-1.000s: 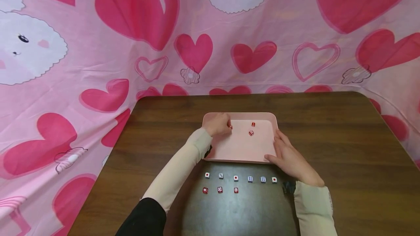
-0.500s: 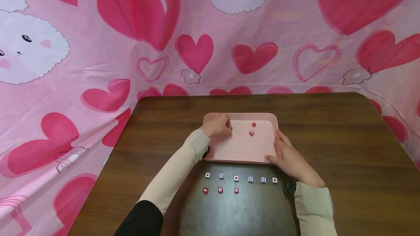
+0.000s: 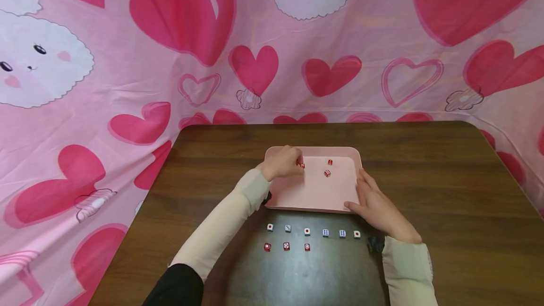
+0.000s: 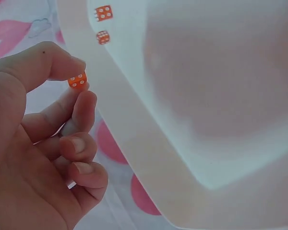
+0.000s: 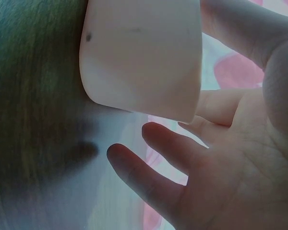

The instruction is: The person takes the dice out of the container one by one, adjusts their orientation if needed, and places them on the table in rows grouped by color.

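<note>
In the head view my left hand point(image 3: 281, 162) is over the left part of a pink tray point(image 3: 314, 192). Its thumb and index finger pinch a red die point(image 4: 77, 80), seen clearly in the left wrist view, raised beside the tray's rim. The other fingers curl loosely below. Two more red dice, one nearer point(image 3: 327, 173) and one farther point(image 3: 330, 162), lie inside the tray. My right hand point(image 3: 381, 207) holds the tray's near right corner, thumb over the front rim and fingers along the right side; some fingertips stand apart from it in the right wrist view.
In front of the tray, a row of several white dice point(image 3: 307, 232) lies on a dark grey mat point(image 3: 306, 277). Nearer to me is a row of three red dice point(image 3: 286, 246). The wooden table point(image 3: 450, 192) ends at a pink heart-patterned cloth point(image 3: 289, 93).
My left hand, with the die pinched, has shifted slightly to the right and lifted a little within the tray. The right hand keeps its place at the corner. The whole view has drifted slightly.
</note>
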Demonstrator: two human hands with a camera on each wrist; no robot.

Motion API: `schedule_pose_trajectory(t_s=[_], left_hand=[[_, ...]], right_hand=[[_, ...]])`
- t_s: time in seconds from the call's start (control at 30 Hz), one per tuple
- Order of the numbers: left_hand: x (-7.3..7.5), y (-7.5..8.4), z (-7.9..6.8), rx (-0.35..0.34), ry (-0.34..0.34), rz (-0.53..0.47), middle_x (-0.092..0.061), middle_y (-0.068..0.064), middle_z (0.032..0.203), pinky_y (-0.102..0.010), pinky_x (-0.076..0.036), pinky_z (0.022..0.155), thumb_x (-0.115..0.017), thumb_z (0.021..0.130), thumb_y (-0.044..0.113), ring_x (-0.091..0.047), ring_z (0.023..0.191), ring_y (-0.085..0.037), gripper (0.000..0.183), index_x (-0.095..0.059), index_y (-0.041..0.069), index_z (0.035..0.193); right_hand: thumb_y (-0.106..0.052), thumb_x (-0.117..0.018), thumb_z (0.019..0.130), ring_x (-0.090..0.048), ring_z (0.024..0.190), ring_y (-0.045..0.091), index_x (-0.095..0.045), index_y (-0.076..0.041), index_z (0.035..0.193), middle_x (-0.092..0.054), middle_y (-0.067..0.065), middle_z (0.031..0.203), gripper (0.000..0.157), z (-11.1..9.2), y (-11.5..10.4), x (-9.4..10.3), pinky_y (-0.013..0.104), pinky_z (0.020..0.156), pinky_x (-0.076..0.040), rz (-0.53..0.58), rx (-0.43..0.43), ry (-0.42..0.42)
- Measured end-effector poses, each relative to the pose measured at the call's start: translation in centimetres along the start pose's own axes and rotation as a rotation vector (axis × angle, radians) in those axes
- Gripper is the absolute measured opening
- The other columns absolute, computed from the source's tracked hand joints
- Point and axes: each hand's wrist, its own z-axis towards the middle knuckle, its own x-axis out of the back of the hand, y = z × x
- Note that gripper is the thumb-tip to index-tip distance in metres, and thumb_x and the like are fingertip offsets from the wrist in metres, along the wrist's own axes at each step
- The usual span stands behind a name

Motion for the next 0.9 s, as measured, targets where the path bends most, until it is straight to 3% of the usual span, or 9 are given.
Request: schedule_pose_trajectory(t_s=[0.4,0.6,0.9], left_hand=[[0.3,0.7,-2.1,-0.093,0.090,0.133,-0.059,0.009,0.068,-0.025,-0.039,0.060,-0.066,0.080,0.031,-0.054,0.066,-0.007,0.010,-0.068,0.022,0.085],[0.3,1.1,-3.0,-0.103,0.060,0.018,-0.057,0.005,0.067,-0.023,-0.040,0.062,-0.067,0.082,0.024,-0.053,0.064,-0.010,0.010,-0.068,0.016,0.087],[-0.3,1.4,-4.2,-0.070,0.029,-0.063,-0.057,0.004,0.068,-0.022,-0.041,0.059,-0.066,0.084,0.023,-0.052,0.065,-0.010,0.010,-0.067,0.016,0.090]], right_hand=[[-0.032,-0.069,0.087,-0.022,0.141,0.049,-0.030,0.015,0.143,-0.008,0.026,0.158,0.083,-0.1,0.0,0.0,0.061,0.108,-0.029,-0.006,0.005,0.001],[-0.031,-0.069,0.088,-0.021,0.141,0.049,-0.029,0.014,0.144,-0.007,0.026,0.159,0.083,0.0,0.0,0.0,0.061,0.108,-0.028,-0.011,-0.003,-0.007],[-0.034,-0.069,0.088,-0.018,0.142,0.048,-0.025,0.012,0.146,-0.004,0.025,0.160,0.086,0.2,0.1,0.2,0.060,0.108,-0.028,0.005,-0.027,-0.028]])
